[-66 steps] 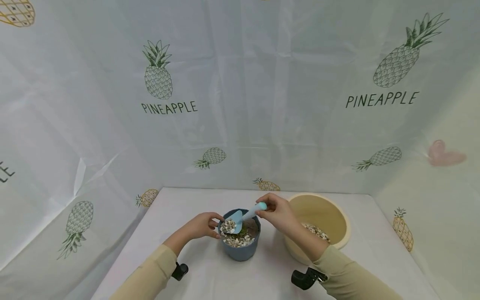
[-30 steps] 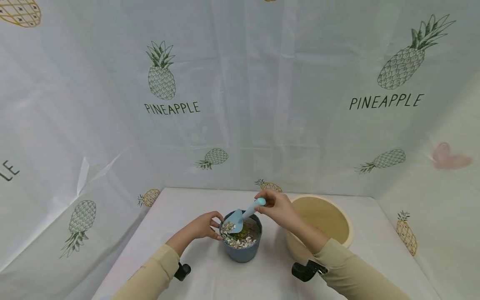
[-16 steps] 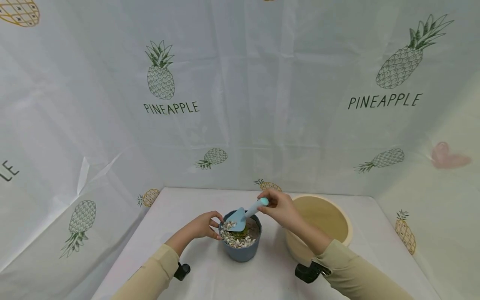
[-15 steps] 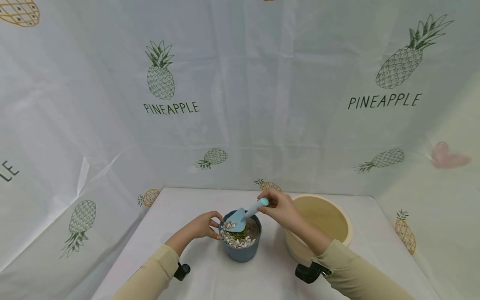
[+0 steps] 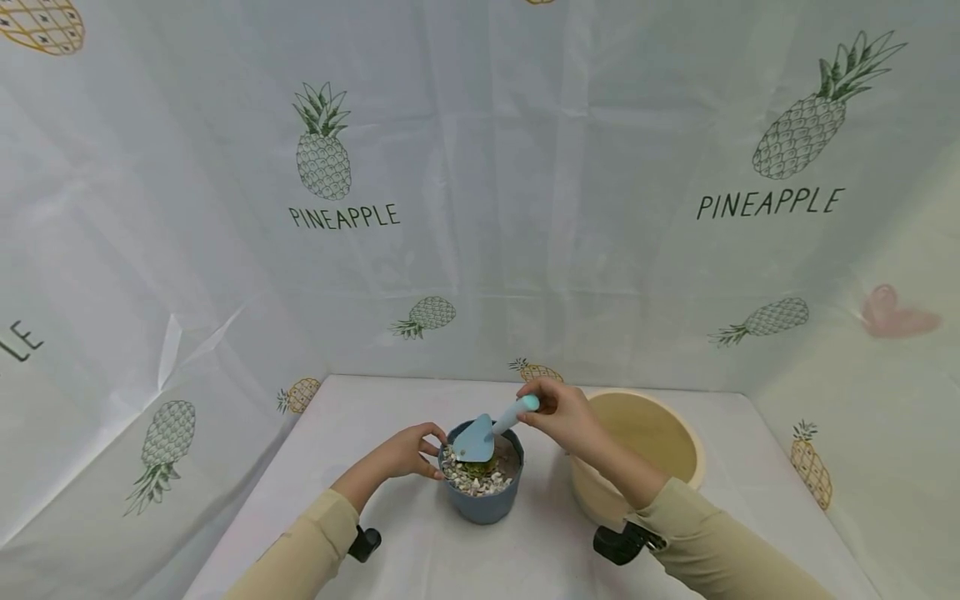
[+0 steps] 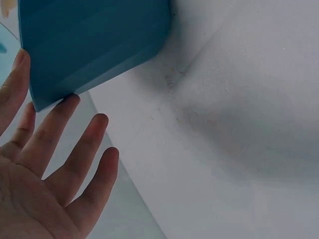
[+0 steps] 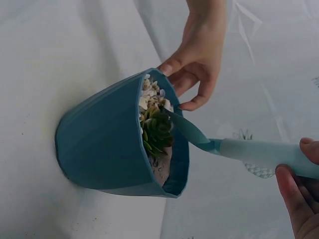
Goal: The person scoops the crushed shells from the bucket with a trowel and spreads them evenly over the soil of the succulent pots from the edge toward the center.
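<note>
A blue plant pot (image 5: pixel 483 507) stands upright on the white-covered table, holding a small green succulent (image 7: pixel 157 132), pale pebbles (image 7: pixel 147 97) and a patch of grey-brown soil. My left hand (image 5: pixel 408 452) touches the pot's rim on its left side with thumb and fingertips; in the left wrist view the fingers are spread and nearly straight. My right hand (image 5: pixel 564 417) pinches the end of a light-blue trowel (image 5: pixel 475 442) by its handle. The trowel's blade slants over the pebbles and the succulent inside the rim, with only a few bits on it.
A large cream bucket (image 5: pixel 697 467) stands right of the pot, partly behind my right forearm. A pineapple-printed sheet (image 5: pixel 480 208) hangs behind and along the sides of the table (image 5: pixel 397 550). Black wrist cameras sit on both wrists.
The pebbles heaped on the trowel's blade have slid off into the pot's left side. The blade has tipped and drawn slightly back to the right. My left hand keeps its place.
</note>
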`<state>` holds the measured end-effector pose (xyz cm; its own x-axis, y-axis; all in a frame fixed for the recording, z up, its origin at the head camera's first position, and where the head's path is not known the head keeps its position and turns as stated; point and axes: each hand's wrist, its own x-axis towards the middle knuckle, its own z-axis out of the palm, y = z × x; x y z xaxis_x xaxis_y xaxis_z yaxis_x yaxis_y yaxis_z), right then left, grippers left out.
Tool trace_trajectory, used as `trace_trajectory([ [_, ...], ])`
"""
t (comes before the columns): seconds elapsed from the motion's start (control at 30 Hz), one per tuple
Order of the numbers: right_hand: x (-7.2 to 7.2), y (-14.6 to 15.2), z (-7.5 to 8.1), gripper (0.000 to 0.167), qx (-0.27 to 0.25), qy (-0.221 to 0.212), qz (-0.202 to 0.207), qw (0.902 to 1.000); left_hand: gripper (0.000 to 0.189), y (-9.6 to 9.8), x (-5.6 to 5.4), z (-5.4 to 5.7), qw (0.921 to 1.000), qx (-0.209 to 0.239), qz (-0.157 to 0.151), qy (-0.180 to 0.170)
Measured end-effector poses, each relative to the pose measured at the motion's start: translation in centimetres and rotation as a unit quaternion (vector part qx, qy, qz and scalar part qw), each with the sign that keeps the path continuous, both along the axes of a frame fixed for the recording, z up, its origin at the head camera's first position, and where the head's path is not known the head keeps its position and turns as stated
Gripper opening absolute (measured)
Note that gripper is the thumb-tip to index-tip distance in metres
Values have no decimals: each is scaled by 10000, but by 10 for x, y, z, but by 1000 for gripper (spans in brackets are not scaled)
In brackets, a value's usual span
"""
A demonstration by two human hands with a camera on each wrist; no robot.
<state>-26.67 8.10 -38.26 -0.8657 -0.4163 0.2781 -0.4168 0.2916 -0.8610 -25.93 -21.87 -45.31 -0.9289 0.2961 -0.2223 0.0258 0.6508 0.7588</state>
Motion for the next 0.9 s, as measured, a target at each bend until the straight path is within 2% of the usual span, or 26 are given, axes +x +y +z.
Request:
trace_trajectory([
  [0.3, 2, 6, 4, 21, 63, 109, -104, 9999, 48, 4, 2, 3, 10000, -59, 55, 3],
  [0.5, 3, 14, 7, 21, 18, 110, -19, 9999, 54, 5, 4, 5, 9974, -599, 52, 400],
  [0.6, 5, 19, 9, 21, 4, 41, -67, 10000, 56, 7, 6, 10, 9952, -733, 128, 633],
  [0.77, 4, 20, 7, 19, -80, -100, -13, 9999, 52, 13, 7, 25, 9923, -647, 418, 967],
  [0.9, 5, 29, 6, 19, -295, -57, -139, 9995, 46, 26, 10, 37, 9909, -536, 417, 1165],
])
